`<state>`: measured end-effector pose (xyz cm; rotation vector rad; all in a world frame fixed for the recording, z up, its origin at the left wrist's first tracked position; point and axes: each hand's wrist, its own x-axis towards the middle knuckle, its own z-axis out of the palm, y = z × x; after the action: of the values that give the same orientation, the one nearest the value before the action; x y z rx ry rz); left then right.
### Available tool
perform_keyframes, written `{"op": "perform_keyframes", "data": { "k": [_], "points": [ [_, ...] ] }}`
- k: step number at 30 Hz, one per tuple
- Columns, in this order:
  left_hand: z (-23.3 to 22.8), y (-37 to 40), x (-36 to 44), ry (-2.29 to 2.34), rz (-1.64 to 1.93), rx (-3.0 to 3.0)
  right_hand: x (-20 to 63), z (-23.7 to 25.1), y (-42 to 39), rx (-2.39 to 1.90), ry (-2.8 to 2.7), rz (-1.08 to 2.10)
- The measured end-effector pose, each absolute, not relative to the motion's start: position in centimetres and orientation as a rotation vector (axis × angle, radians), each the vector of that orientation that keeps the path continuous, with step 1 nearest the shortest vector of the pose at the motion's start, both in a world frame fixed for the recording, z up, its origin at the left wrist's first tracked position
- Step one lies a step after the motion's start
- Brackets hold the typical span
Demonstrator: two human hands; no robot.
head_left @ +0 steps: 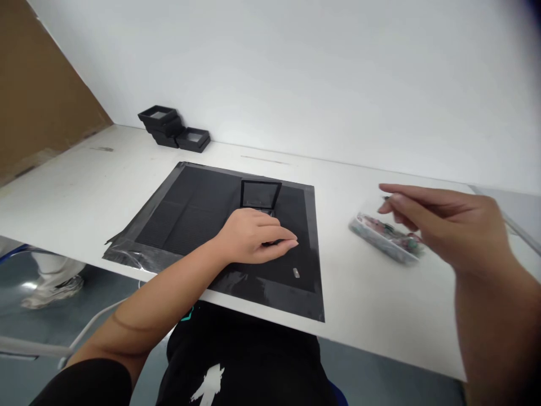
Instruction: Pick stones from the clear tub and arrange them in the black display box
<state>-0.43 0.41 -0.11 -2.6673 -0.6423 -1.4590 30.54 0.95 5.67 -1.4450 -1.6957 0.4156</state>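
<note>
My left hand [256, 237] is over the black mat [181, 208], in front of an open black case [260, 195] with a clear, framed lid standing up. Its thumb and forefinger are pinched together, and whatever they may hold is hidden. A small clear piece [296, 273] lies on the mat just below that hand. Off to the right, my right hand [439, 217] hovers by a clear plastic box [384, 239] of small coloured items, blurred. The fingers of this hand are bent toward the thumb, with a tiny dark bit at their tips that I cannot make out.
Several black framed boxes [163, 127] are stacked at the back left of the white table [97, 175], against the wall. Clear tape runs along the mat's edges. A brown panel [46, 84] borders the left side, and a white metal bar [34, 347] shows below the table.
</note>
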Motion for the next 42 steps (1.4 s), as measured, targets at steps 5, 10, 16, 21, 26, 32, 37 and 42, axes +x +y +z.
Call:
{"op": "perform_keyframes", "data": {
  "k": [5,10,16,21,26,32,37,42],
  "points": [
    [0.0,0.5,-0.4,-0.672,-1.496,-2.592,22.4,8.5,-1.4,-0.72,-1.685,1.205],
    [0.4,0.4,-0.6,-0.765,-1.751,-2.626,19.7,8.5,-0.6,-0.18,-1.706,1.791],
    [0.4,0.8,-1.1,-0.69,-1.723,-2.502,18.6,6.7,-1.0,-0.138,-1.566,1.951],
    [0.5,0.7,-1.1,-0.667,-1.688,-2.489,18.1,7.2,-2.2,-0.197,-1.377,2.054],
    [0.5,1.0,-1.5,-0.719,-1.665,-2.465,16.9,8.0,-3.2,-0.068,-1.253,2.218],
    [0.5,1.3,-1.9,-0.731,-1.637,-2.47,16.4,7.9,-4.3,0.026,-1.021,2.332],
    [0.6,1.3,-1.9,-0.704,-1.569,-2.504,16.2,7.8,-5.0,0.119,-0.834,2.38],
    [0.5,1.5,-2.1,-0.709,-1.548,-2.535,16.4,8.3,-5.0,0.078,-0.818,2.375]
  ]
}}
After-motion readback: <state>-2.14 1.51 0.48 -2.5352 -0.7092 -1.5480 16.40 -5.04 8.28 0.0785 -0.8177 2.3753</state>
